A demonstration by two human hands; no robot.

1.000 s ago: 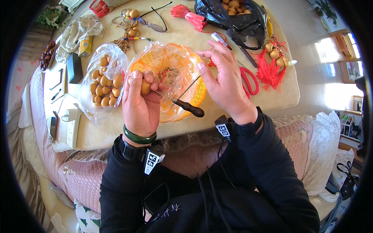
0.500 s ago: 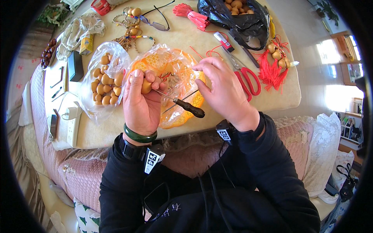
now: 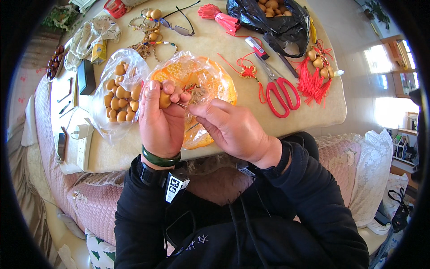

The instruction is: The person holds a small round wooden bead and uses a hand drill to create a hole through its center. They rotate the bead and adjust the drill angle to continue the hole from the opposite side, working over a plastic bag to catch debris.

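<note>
My left hand [image 3: 162, 114] is closed, holding a small brown gourd [image 3: 165, 100] between thumb and fingers; a green bangle [image 3: 161, 158] circles that wrist. Facing it, my right hand [image 3: 233, 127] is closed round an awl, whose handle is hidden in the fist. The awl's thin metal shaft [image 3: 181, 105] runs across to the gourd; whether its tip is inside the gourd I cannot tell. Beneath both hands lies an orange basket [image 3: 227, 85] lined with clear plastic, with small scraps in it. Left of my left hand, a clear bag [image 3: 104, 83] holds several similar gourds.
Red-handled scissors [image 3: 283, 96] and a red knotted cord [image 3: 247, 71] lie to the right. Beyond are red tassels with gourds [image 3: 313, 80], a black bag of gourds [image 3: 289, 33], pink tassels [image 3: 219, 18] and sunglasses [image 3: 182, 30]. A white power strip [image 3: 84, 150] sits at left.
My right hand, open and apart from the awl before, has moved left and closed over its handle. The red knotted cord and more of the scissors have come into sight. My left hand still holds the gourd.
</note>
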